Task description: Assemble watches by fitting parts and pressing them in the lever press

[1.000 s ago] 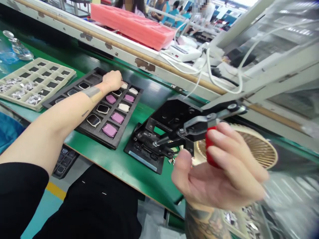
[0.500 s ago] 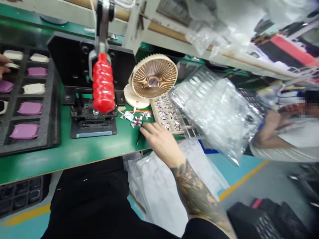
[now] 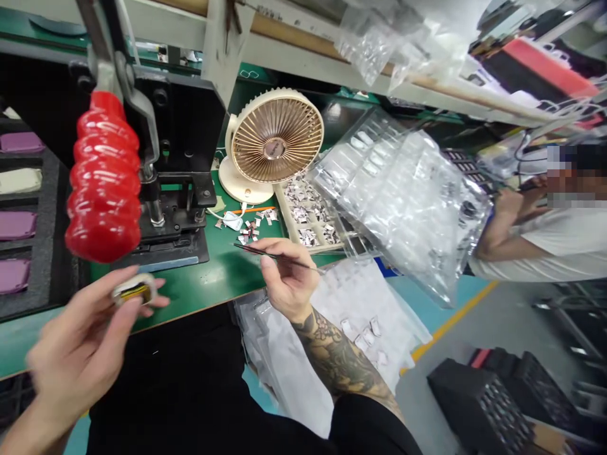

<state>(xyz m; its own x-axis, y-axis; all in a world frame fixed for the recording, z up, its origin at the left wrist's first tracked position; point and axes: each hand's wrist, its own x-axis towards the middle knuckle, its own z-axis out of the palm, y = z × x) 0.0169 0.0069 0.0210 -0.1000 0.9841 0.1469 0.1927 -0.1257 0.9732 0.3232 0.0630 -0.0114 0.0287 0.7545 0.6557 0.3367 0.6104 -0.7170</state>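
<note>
In my left hand point(image 3: 76, 354), between thumb and fingers, is a small white rounded casing point(image 3: 135, 288) with yellow and dark parts inside. That hand is above the front edge of the green bench point(image 3: 220, 268), just in front of the press point(image 3: 173, 246). My right hand point(image 3: 290, 278) grips thin dark tweezers point(image 3: 253, 249), their tips pointing left. Beyond the tips lies a loose pile of small pinkish-white pieces point(image 3: 249, 234). Whether anything sits between the tips is too small to tell.
The press's red handle point(image 3: 103, 183) hangs close at left, beside a black foam tray point(image 3: 50, 253) of purple and white casings. A fan point(image 3: 275, 146) stands behind a compartment box point(image 3: 290, 229) of small pieces. Plastic-wrapped trays point(image 3: 403, 202) lean at right, near a co-worker point(image 3: 554, 246).
My left hand has come from the foam tray to the bench front, now holding a white casing. My right hand has picked the tweezers up off the bench. The view has shifted right.
</note>
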